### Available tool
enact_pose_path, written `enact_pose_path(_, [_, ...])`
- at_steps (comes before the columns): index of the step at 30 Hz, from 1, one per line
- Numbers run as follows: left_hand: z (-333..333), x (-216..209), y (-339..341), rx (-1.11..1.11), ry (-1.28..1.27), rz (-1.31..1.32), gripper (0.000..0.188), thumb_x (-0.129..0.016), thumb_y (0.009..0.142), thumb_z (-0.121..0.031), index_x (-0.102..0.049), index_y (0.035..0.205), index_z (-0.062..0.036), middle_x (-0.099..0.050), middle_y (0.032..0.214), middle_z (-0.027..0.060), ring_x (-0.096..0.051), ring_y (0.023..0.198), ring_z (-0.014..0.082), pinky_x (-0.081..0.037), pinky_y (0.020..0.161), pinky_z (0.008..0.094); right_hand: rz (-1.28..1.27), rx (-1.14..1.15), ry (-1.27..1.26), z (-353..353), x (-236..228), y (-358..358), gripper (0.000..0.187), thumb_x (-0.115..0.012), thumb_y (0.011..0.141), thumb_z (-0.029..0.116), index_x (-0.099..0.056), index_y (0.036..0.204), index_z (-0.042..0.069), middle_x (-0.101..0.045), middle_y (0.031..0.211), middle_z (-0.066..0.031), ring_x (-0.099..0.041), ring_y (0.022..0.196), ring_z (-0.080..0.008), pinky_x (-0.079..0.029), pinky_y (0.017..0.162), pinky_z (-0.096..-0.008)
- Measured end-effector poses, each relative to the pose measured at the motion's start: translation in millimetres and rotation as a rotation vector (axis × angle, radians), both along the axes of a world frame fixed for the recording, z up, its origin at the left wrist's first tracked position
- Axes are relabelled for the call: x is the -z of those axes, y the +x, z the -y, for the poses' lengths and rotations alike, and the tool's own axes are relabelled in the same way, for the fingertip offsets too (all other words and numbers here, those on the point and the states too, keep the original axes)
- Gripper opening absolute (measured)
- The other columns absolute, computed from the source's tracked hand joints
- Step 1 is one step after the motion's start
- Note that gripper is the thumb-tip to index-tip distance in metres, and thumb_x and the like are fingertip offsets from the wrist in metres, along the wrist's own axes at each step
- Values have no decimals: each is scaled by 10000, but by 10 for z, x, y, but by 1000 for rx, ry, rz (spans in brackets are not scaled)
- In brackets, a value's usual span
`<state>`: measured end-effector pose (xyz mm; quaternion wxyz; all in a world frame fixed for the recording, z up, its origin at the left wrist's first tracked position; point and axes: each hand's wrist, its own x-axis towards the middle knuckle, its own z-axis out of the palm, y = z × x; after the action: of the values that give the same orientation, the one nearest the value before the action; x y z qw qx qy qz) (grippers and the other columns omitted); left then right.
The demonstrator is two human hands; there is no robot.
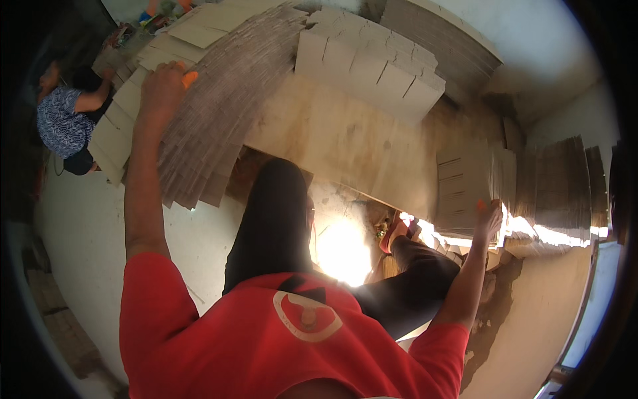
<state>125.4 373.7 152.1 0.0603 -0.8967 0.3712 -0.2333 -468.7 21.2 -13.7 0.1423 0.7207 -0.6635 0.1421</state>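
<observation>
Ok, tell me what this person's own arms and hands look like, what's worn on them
Both forearms are bare from the elbow down, under the short sleeves of a red T-shirt. The left hand and right hand have no full gloves; each shows a bit of orange at the fingertips, possibly finger covers, too blurred to tell. No watch or bracelet shows.

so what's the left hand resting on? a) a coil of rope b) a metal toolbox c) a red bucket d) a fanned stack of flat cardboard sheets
d: the left hand, with something orange at its fingers, lies on top of the fanned stack of flat cardboard sheets spread over the wooden board.
</observation>
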Motion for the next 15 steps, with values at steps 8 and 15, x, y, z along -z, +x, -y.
enact_pose_path(8, [391,446,-298,639,-385,248,363,-691,771,-102,-578,1102,-5,-625,1067,122,-584,981,276,-460,830,394,429,129,-202,7,-324,82,292,-649,795,379,-626,851,93,-663,791,-135,-605,726,-351,-456,645,-443])
enact_pose_path(15, [1860,1268,-661,926,-598,-354,437,-718,723,-74,-551,1122,-14,-595,1101,149,-546,1052,314,-463,856,379,829,99,-275,-309,-1082,788,239,-670,822,181,-594,933,-16,-667,776,-111,-647,752,-207,-502,643,-320])
